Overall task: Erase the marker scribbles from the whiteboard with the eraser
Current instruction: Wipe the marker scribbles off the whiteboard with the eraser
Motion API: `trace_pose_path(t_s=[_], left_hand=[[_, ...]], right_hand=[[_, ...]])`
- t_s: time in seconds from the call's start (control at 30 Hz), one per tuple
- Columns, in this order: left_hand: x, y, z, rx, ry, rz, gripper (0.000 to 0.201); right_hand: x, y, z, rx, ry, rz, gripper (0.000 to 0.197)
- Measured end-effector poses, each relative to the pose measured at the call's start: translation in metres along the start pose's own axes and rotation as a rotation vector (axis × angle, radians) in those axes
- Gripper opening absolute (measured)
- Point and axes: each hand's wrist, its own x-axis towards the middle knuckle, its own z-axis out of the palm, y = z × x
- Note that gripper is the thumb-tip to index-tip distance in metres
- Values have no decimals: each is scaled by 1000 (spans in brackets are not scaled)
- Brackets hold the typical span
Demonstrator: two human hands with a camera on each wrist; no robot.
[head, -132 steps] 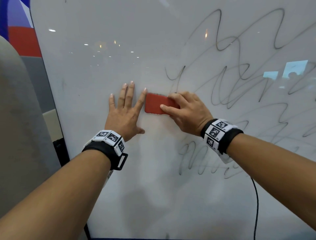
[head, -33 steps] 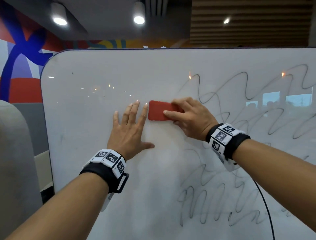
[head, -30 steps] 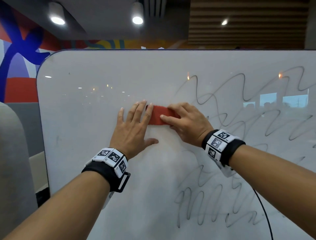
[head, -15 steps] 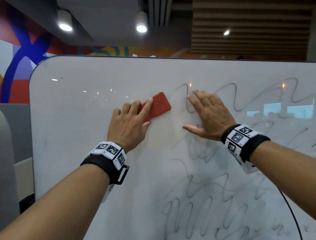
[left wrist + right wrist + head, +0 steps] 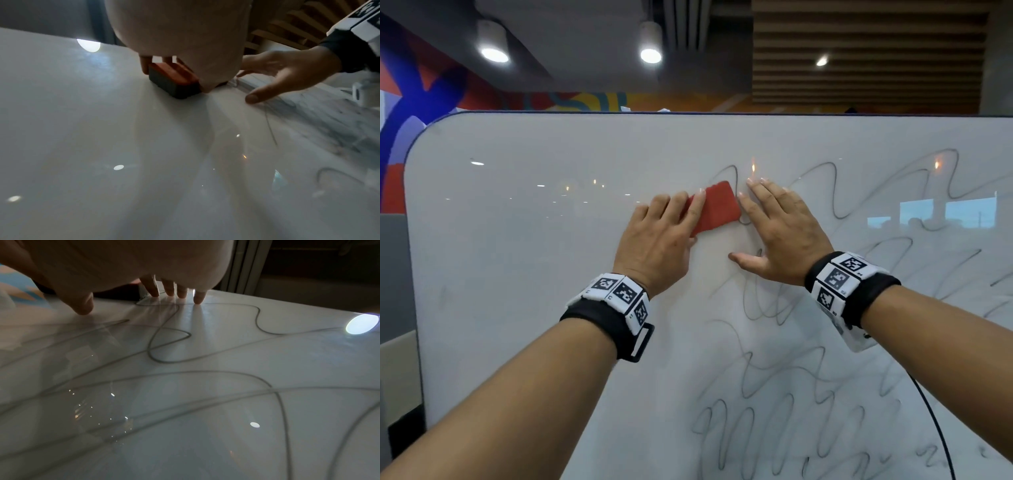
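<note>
The whiteboard stands upright before me, with grey marker scribbles over its right and lower parts. A red eraser with a dark felt face lies tilted against the board at a scribble's left end. My left hand grips the eraser, fingers over its far edge and thumb at its near corner. My right hand lies flat on the board just right of the eraser, fingers straight. Its fingertips rest on a scribble line. It holds nothing.
The board's left part bears no marks. Its rounded top edge runs above my hands. A black cable hangs at the lower right. A grey partition stands left of the board.
The eraser passed from my right hand to my left about a second ago. My right hand then flattened on the board and has since slid left, close to the eraser.
</note>
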Motion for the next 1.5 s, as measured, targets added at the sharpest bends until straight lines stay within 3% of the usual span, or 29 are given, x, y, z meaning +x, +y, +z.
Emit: trace_pose_path(t_s=[0.07, 0.2, 0.23, 0.33, 0.4, 0.53, 0.6, 0.77, 0.97, 1.1, 1.37, 1.5], left_hand=[[4, -3, 1, 31, 3, 28, 76], [20, 5, -7, -56, -7, -297, 73], [21, 7, -7, -54, -7, -272, 73], [17, 4, 0, 27, 18, 30, 73], [17, -1, 1, 58, 20, 71, 74], [29, 14, -4, -27, 20, -252, 72], [34, 18, -6, -32, -7, -302, 71], [39, -3, -12, 110, -55, 10, 71], [58, 0, -20, 55, -71, -150, 70], [48, 5, -12, 100, -85, 49, 71], [39, 14, -11, 69, -62, -16, 69], [24, 6, -5, 107, -61, 179, 67]], right_hand=[[-1, 2, 0, 4, 12, -2, 96], [-2, 3, 0, 1, 16, -2, 97], [-2, 3, 0, 3, 19, 1, 98], [-3, 5, 1, 18, 35, 10, 99], [-5, 8, 1, 16, 35, 19, 100], [-5, 11, 1, 8, 25, 22, 102], [-5, 12, 2, 7, 23, 24, 103], [-4, 16, 3, 21, 37, 13, 102], [-4, 16, 3, 8, 44, 4, 101], [-5, 15, 2, 26, 51, 13, 101], [-7, 12, 1, 41, 40, 42, 102], [-12, 13, 0, 54, 21, 82, 104]])
